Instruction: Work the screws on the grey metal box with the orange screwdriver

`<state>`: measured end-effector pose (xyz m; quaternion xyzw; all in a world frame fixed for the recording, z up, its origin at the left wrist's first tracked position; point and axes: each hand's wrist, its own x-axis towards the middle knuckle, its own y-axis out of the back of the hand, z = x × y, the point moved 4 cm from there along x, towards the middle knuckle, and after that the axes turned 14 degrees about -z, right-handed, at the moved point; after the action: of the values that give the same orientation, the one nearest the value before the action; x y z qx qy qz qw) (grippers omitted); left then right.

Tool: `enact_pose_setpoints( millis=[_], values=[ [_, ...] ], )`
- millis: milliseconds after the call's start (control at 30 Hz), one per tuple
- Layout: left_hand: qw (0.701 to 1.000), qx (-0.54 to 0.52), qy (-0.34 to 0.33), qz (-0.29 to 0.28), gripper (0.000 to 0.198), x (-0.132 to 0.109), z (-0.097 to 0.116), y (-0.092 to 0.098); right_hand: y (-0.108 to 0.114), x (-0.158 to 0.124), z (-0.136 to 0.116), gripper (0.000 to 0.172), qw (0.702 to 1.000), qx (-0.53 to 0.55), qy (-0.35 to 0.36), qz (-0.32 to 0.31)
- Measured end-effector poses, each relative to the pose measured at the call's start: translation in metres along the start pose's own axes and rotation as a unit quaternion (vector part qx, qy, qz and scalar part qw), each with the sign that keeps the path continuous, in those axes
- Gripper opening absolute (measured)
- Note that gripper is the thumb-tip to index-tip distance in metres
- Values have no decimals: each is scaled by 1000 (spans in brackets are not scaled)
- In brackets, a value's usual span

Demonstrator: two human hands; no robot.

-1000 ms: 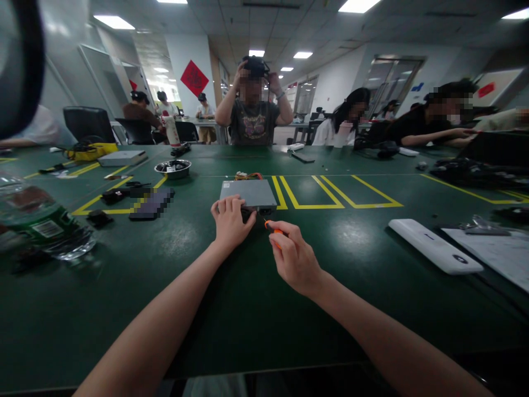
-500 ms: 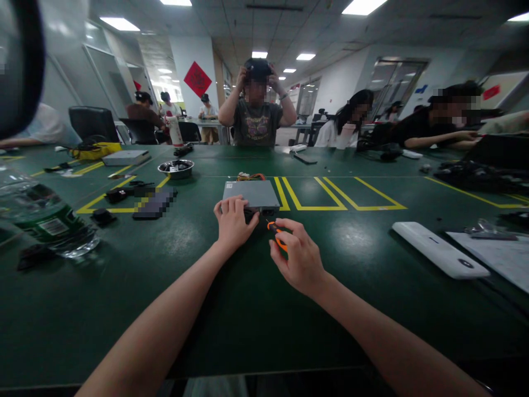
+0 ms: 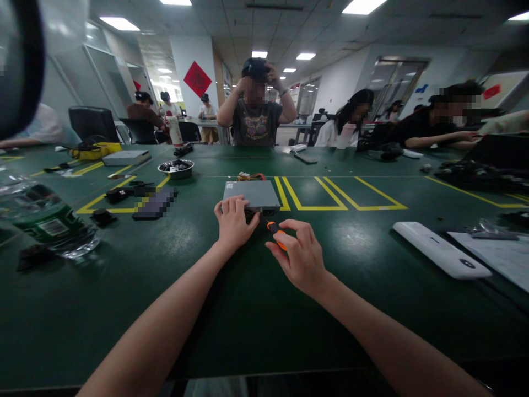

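A flat grey metal power supply unit (image 3: 258, 194) lies on the green table, its coloured wires (image 3: 250, 176) bunched behind it. My left hand (image 3: 232, 221) grips its front left corner, fingertips on the top face and thumb low at the front side. In my right hand (image 3: 301, 255) is an orange and black screwdriver (image 3: 273, 227), held between thumb and fingers. The screwdriver's thin shaft points at the front side of the unit, near my left thumb. Whether the tip touches a screw is too small to tell.
At left stand a water bottle (image 3: 49, 220), a dark phone-like slab (image 3: 155, 203) and a metal bowl (image 3: 176, 169) of small parts. A white oblong device (image 3: 440, 250) and a clipboard (image 3: 496, 253) lie at right. Across the table a person (image 3: 256, 110) sits with raised hands.
My right fingers have shifted on the screwdriver handle, the thumb moving slightly left. My left hand and the power supply unit stay in place. The person opposite has moved their hands at their headgear.
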<state>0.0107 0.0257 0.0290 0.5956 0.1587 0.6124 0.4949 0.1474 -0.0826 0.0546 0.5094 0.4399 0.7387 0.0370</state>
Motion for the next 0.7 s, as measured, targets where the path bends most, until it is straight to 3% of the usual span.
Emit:
enact_pose_setpoints(
  millis=[133,333,567,700],
  values=[
    [1000,2,-1,4,32,0,0,0,-3,-1,-4,22,999,10,32,-19],
    [1000,-2,1,2,31,0,0,-1,-2,0,0,21,1000,8,-9,-5],
    [1000,-3,1,3,31,0,0,-1,-3,0,-4,23,999,5,32,-11],
    [1000,-2,3,3,30,0,0,-1,2,2,0,16,1000,-6,-9,2]
  ],
)
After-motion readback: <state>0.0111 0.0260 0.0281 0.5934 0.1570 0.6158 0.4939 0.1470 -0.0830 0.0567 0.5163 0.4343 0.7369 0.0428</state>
